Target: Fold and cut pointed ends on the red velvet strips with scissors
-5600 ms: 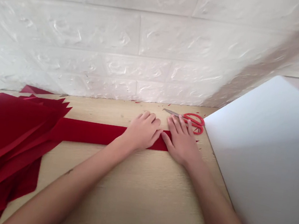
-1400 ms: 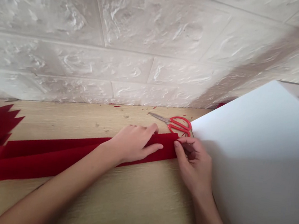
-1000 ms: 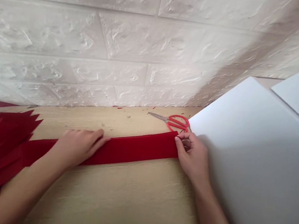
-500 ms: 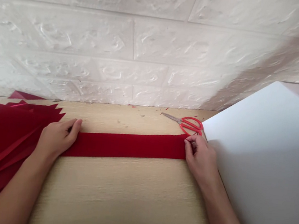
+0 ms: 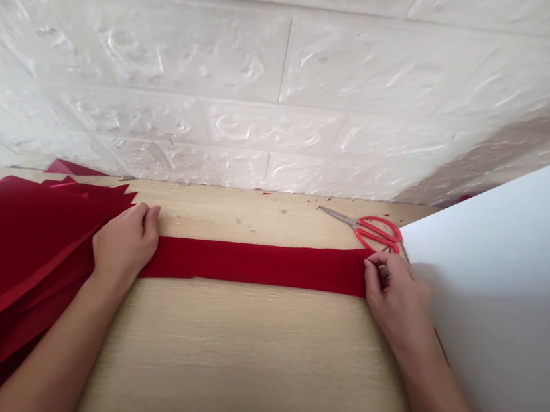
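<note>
From the head view, the left hand [image 5: 125, 238] is curled narrow over the left part of the red strip [image 5: 258, 264]; its fingertips are hidden, so whether it grips the fabric or only presses on it cannot be told. The right hand [image 5: 399, 291] pinches the strip's other end between thumb and fingers. Between the two hands the strip lies flat and nearly straight on the desk [image 5: 255, 364], with a small nick in its lower edge nearer the left hand.

Just beyond the right hand rest scissors with red handles [image 5: 360, 226], the blades pointing toward the left and the wall [image 5: 273, 59]. A few red scraps [image 5: 267, 194] lie farther off, along the foot of the wall. Left of the left hand spreads a heap of red fabric [image 5: 14, 247]; right of the right hand stands a white panel [image 5: 509, 295].
</note>
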`<state>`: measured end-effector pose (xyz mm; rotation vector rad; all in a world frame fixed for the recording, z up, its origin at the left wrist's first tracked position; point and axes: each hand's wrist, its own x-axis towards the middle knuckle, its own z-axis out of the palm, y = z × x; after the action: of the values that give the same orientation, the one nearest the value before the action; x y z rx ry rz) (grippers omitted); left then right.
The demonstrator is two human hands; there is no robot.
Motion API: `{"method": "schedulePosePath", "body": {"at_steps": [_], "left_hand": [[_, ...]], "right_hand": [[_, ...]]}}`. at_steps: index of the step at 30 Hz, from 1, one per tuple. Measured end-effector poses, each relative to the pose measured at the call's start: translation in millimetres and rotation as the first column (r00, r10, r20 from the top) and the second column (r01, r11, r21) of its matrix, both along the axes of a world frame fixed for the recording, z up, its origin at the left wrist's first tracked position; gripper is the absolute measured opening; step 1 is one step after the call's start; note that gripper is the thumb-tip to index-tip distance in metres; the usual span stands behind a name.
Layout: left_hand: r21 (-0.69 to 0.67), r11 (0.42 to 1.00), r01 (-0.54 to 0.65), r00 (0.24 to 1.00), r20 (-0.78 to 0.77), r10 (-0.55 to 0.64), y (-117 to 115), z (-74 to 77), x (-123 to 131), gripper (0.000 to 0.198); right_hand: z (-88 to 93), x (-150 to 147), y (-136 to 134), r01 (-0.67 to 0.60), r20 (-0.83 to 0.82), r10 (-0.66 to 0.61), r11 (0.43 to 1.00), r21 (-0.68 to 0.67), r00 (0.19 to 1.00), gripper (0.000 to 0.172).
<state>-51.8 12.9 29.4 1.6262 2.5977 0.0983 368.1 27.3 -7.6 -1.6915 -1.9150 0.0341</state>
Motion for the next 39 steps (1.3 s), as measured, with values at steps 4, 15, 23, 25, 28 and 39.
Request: {"method": "schedulePosePath", "body": {"at_steps": [4,15,23,25,28,39], "left_hand": [[0.032,0.999,0.035,0.999,-0.019,-0.035,2,-5.6,-4,0.042],[0.062,0.893,0.445,0.894,-0.078,-0.44,5,-5.1,-12,0.044],[0.27,0.83,0.487,0.873,-0.168,-0.458,-5,43.3,63,0.06],[0.333,0.695,0.637,0.762,-0.139,-0.632,-21,42.4,119,0.066],[0.245,0.516,0.82,0.548,-0.078,-0.833,-40,18.8,199,0.085],[-0.076,0.806,0.587,0.808,0.105,-0.579,-15,-25.9,128,0.09]], "right_hand": [[0.0,1,0,0.007,-0.007,-0.007,1.0,-0.016,1.0,0.007],[2.1,1,0,-0.033,-0.089,0.031,0.999,-0.017,0.996,0.01],[10.6,5,-3,-0.023,-0.171,0.004,0.994,-0.106,0.985,0.008],[11.6,6,-3,-0.031,-0.157,0.015,0.994,-0.1,0.988,0.007],[9.5,7,-1,-0.052,-0.115,0.042,0.995,-0.084,0.992,0.006],[-3.3,6,-1,-0.062,-0.017,0.062,0.998,0.007,0.998,0.006]]}}
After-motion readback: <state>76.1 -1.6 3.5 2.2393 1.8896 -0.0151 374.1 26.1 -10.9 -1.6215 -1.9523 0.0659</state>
